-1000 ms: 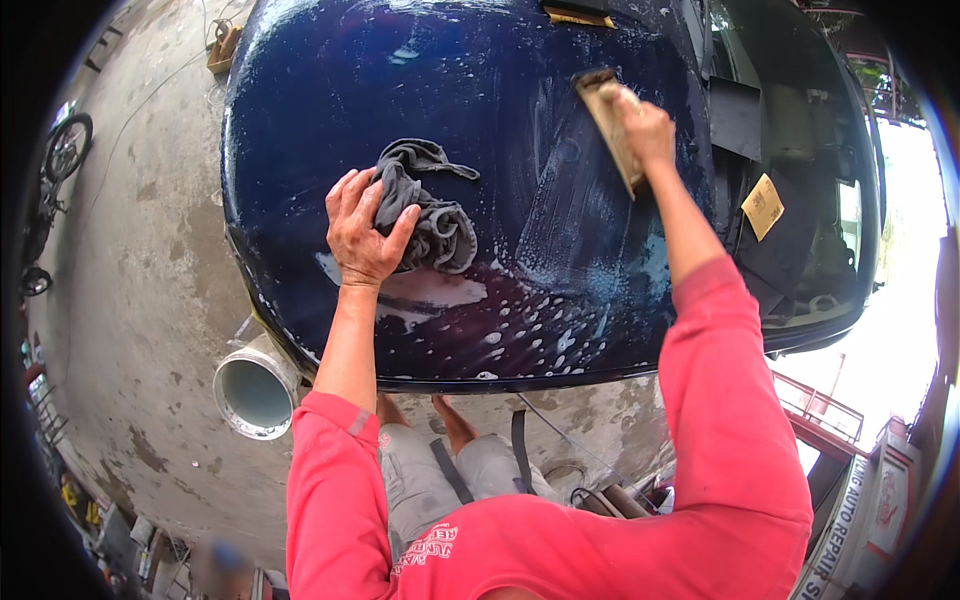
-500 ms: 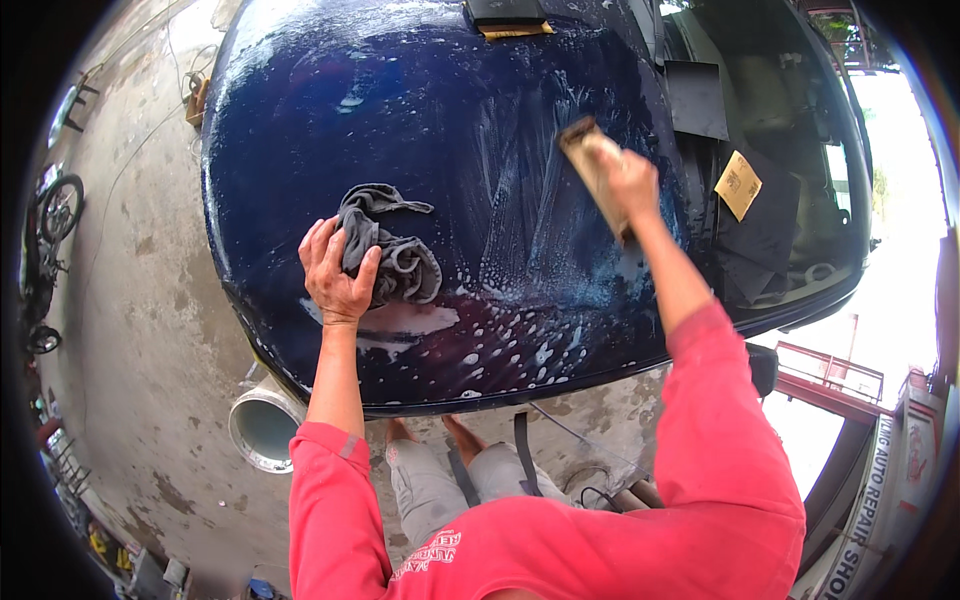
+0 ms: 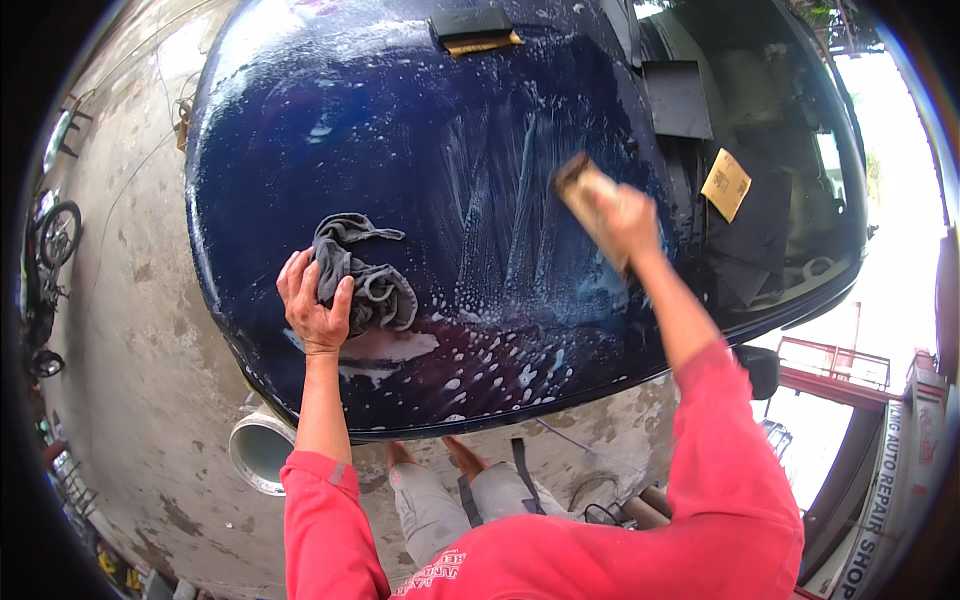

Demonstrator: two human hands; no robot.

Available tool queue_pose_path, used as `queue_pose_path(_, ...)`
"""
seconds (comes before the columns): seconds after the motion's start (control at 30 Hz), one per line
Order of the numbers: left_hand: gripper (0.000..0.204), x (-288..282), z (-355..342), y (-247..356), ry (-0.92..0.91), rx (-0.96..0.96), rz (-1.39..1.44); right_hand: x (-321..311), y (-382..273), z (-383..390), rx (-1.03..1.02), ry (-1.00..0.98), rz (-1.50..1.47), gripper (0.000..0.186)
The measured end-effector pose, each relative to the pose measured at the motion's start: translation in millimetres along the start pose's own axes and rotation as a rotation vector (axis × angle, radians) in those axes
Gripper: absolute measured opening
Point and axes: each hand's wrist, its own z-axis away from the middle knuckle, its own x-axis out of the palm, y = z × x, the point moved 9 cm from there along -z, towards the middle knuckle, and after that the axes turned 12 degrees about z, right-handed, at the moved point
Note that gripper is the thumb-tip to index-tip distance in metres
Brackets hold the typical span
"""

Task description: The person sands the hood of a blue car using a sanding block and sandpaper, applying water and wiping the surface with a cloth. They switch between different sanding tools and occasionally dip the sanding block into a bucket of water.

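Note:
A dark blue car hood (image 3: 280, 160) is wet, with white streaks and suds over its right part and droplets near the near edge. My left hand (image 3: 317, 305) grips a crumpled dark grey cloth (image 3: 365, 285) resting on the hood's left part. My right hand (image 3: 625, 222) is closed on a long tan block (image 3: 590, 205) with a dark tip, laid on the streaked area and blurred by motion. Right of it, a tan paper sheet (image 3: 726, 183) and dark sheets (image 3: 675, 100) lie by the windshield. A dark block (image 3: 470, 22) on tan paper sits at the hood's far side.
A white bucket (image 3: 262, 450) stands on the concrete floor (image 3: 135, 340) below the hood's near left corner. A bicycle or motorbike (image 3: 55, 235) is at the far left. A red railing (image 3: 830, 365) is at the lower right.
The view has shifted, so the hood sits lower and further left. My right hand and its block have moved slightly right across the streaks; my left hand stays on the cloth.

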Motion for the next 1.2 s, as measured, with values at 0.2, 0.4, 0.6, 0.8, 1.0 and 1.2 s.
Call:
queue_pose_path(0.2, 0.049, -0.3, 7.1, -6.8, 0.004, 0.003, -0.017, 14.5, 40.3, -86.1, 0.25, -0.024, 0.19, 0.074)
queue_pose_path(0.4, 0.049, -0.1, 0.1, 2.3, -0.009, -0.012, -0.048, -14.9, 7.0, 153.9, 0.311, -0.25, 0.011, 0.04)
queue_pose_path(0.6, 0.048, 3.7, 7.7, -10.8, -0.02, 0.005, -0.047, 17.0, 61.4, -80.1, 0.255, -0.049, 0.146, 0.067)
queue_pose_path(0.8, 0.048, 2.5, 6.2, -6.2, -0.025, -0.015, -0.029, -12.2, -5.8, 14.6, -0.223, 0.042, 0.291, 0.047)
queue_pose_path(1.0, 0.048, 3.8, 2.8, -4.2, -0.013, 0.009, -0.019, -37.8, 32.3, 112.4, 0.156, -0.146, -0.094, 0.045)
queue_pose_path(1.2, 0.049, 2.7, 10.4, -11.8, -0.019, -0.007, -0.024, -0.2, 93.6, -32.5, 0.199, -0.088, 0.186, 0.062)
